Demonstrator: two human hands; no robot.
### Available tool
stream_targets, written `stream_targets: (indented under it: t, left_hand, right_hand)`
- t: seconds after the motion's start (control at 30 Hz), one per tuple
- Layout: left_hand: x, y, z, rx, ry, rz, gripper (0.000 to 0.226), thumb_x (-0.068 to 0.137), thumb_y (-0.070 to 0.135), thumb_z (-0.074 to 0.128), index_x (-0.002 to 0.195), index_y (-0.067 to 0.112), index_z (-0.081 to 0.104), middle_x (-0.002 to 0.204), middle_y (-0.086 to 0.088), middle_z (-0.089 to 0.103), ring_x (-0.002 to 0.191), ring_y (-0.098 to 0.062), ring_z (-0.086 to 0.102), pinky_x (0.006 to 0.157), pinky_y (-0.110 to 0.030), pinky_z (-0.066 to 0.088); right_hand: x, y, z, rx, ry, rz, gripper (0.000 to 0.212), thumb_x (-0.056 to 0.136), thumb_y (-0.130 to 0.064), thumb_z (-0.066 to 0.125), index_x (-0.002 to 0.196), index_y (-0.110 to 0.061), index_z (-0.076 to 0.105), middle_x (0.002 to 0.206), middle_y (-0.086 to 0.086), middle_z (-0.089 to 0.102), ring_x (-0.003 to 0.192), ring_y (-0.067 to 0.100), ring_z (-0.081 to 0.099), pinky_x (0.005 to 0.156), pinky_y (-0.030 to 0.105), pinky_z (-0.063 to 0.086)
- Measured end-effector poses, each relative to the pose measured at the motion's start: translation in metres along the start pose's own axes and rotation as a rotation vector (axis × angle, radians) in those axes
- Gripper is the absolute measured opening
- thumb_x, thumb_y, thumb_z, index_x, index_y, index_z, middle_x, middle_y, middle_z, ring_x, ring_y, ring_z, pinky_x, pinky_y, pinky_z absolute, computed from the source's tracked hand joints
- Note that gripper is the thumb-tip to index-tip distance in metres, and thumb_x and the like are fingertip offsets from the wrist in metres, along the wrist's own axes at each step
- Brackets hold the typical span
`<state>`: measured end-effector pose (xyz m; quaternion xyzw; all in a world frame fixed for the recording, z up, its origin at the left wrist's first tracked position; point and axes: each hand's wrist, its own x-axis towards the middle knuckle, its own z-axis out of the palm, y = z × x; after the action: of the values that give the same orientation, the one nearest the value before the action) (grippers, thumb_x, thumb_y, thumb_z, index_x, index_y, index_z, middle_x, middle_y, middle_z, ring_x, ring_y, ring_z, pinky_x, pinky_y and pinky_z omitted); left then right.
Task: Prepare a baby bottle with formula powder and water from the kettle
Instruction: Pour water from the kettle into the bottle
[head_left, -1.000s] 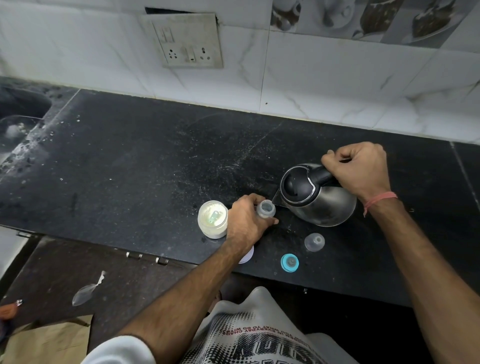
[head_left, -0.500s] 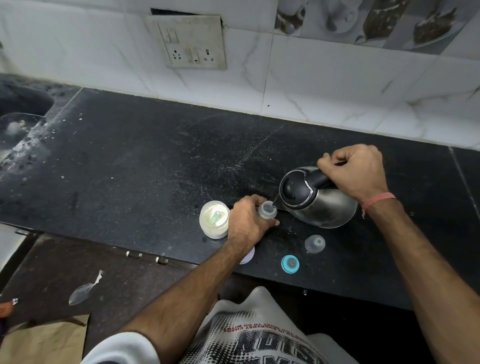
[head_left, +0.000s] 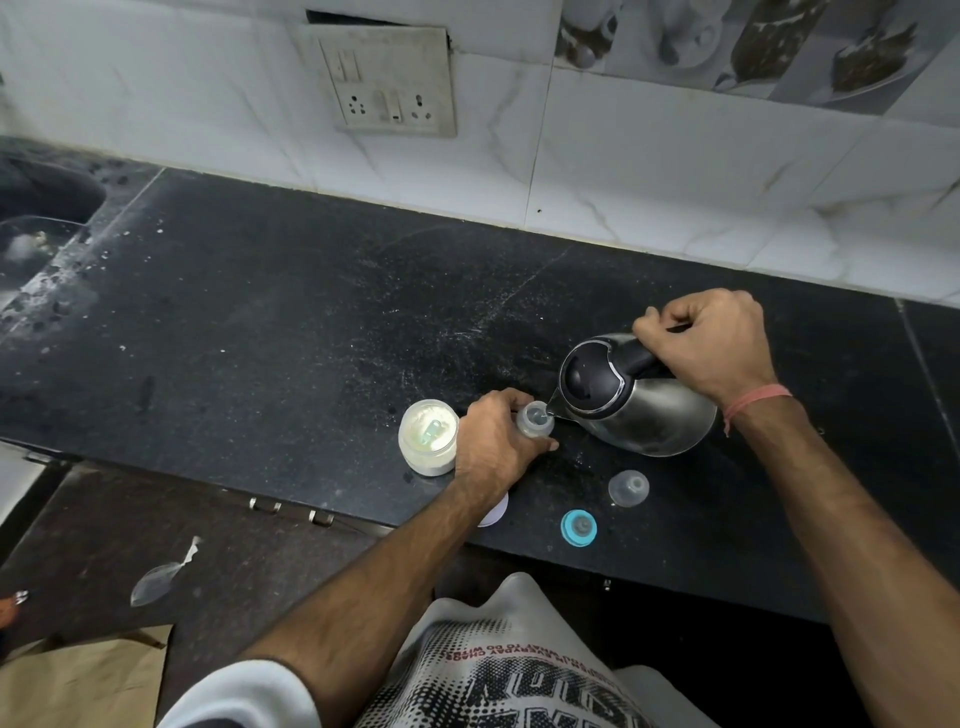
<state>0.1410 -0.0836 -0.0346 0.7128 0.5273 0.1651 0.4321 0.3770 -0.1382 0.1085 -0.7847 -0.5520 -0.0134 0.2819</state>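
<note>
A small clear baby bottle (head_left: 535, 420) stands open on the black counter (head_left: 270, 332), and my left hand (head_left: 493, 441) is wrapped around its side. My right hand (head_left: 711, 345) grips the black handle of a steel kettle (head_left: 634, 402), which is tilted left so its spout sits right over the bottle's mouth. A thin stream of water runs from spout to bottle. Left of my hand stands an open jar of white formula powder (head_left: 428, 435) with a pale green scoop inside.
A clear bottle cap (head_left: 628, 487) and a blue ring with teat (head_left: 578, 528) lie near the counter's front edge. A white lid (head_left: 494, 514) peeks from under my left wrist. A wall socket (head_left: 387, 88) is behind; a sink (head_left: 36, 208) lies far left.
The kettle has tipped further left, bringing its spout over the bottle's mouth, and water now runs in. My left hand has stayed on the bottle.
</note>
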Motion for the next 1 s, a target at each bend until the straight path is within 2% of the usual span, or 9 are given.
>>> stream_targets:
  t: [0.1,0.33,0.43,0.77,1.0]
  left_hand:
    - [-0.0002,-0.0002,-0.0002,0.001,0.002,0.008,0.058,0.066,0.038,0.111,0.115,0.029,0.083,0.108,0.011,0.084,0.099,-0.008,0.079,0.091,-0.041,0.068]
    - [-0.0008,0.0003,0.0005,0.008,0.013,0.01,0.056,0.065,0.038,0.111,0.113,0.029,0.083,0.105,0.013,0.084,0.096,-0.007,0.079,0.089,-0.04,0.067]
    - [-0.0007,0.0005,0.0004,0.008,0.013,0.013,0.055,0.065,0.037,0.111,0.113,0.029,0.083,0.105,0.013,0.085,0.097,-0.007,0.079,0.09,-0.039,0.067]
    - [-0.001,0.0006,-0.0002,0.008,0.013,0.01,0.058,0.065,0.038,0.111,0.115,0.028,0.083,0.106,0.011,0.085,0.097,-0.008,0.08,0.09,-0.04,0.068]
    - [-0.0022,0.0005,-0.0006,-0.002,0.009,0.011,0.056,0.066,0.037,0.111,0.114,0.028,0.083,0.104,0.011,0.084,0.097,-0.009,0.08,0.09,-0.041,0.068]
  right_hand:
    - [0.0004,0.0022,-0.0017,0.003,-0.005,0.003,0.052,0.093,-0.03,0.069,0.046,-0.011,0.056,0.041,0.003,0.049,0.045,0.026,0.052,0.072,0.029,0.045]
    - [-0.0002,0.0014,-0.0019,0.006,0.006,0.015,0.053,0.094,-0.027,0.071,0.046,-0.01,0.054,0.041,0.002,0.048,0.045,0.028,0.051,0.076,0.027,0.041]
    - [0.0,0.001,-0.0016,0.002,-0.003,0.006,0.053,0.094,-0.029,0.07,0.047,-0.01,0.056,0.042,0.003,0.05,0.046,0.029,0.053,0.077,0.029,0.044]
    - [0.0012,-0.0016,-0.0006,-0.002,-0.017,-0.008,0.052,0.094,-0.028,0.069,0.046,-0.012,0.058,0.042,0.002,0.052,0.045,0.026,0.054,0.071,0.028,0.049]
    - [0.0007,-0.0036,-0.0006,-0.046,-0.008,0.005,0.058,0.094,-0.025,0.071,0.043,-0.016,0.046,0.038,-0.004,0.039,0.042,0.017,0.043,0.076,0.025,0.039]
